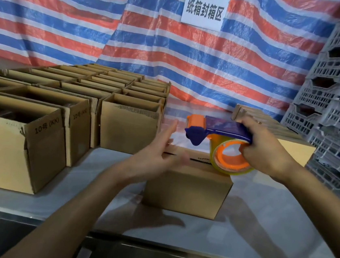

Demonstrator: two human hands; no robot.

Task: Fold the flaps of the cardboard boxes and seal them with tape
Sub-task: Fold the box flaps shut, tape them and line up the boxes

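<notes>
Cardboard box (pixel 186 185), flaps folded down, is sitting mid-bench (pixel 258 234). The right hand (pixel 266 148) is grasping a blue-and-orange tape dispenser (pixel 217 132) over the box's top at 2 o'clock; whether the roll is touching the cardboard I cannot tell. The left hand (pixel 158 151) is hovering released, fingers spread and blurred, at the box's 10 o'clock corner. Open boxes (pixel 126 128) are standing in rows from 9 to 11 o'clock, and grey crates (pixel 337 105) are standing stacked at 3 o'clock.
</notes>
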